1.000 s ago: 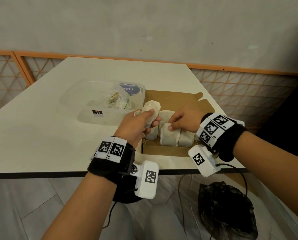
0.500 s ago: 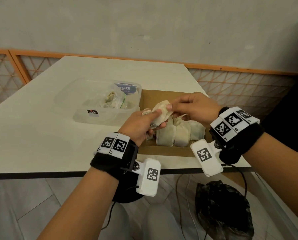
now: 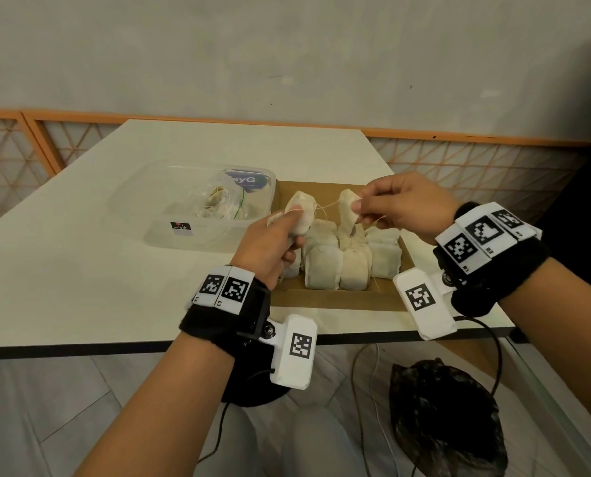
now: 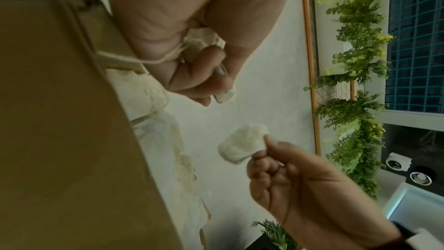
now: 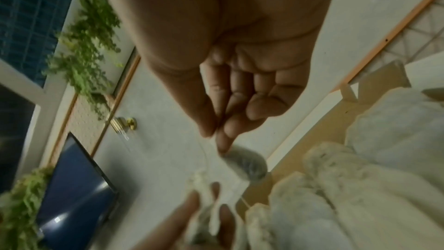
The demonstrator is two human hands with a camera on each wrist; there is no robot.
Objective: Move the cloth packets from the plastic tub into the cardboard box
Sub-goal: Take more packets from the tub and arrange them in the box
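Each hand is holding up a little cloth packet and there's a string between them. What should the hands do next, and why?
Probably pull the two packets gently apart until the thread lets go. The left hand grips one packet and the right hand pinches another packet, both above the cardboard box. The thread seems to tie them together, so neither can be laid neatly beside the packets already in the box.

Black wristbands [image 3: 225, 325], white tagged cameras [image 3: 295, 351]
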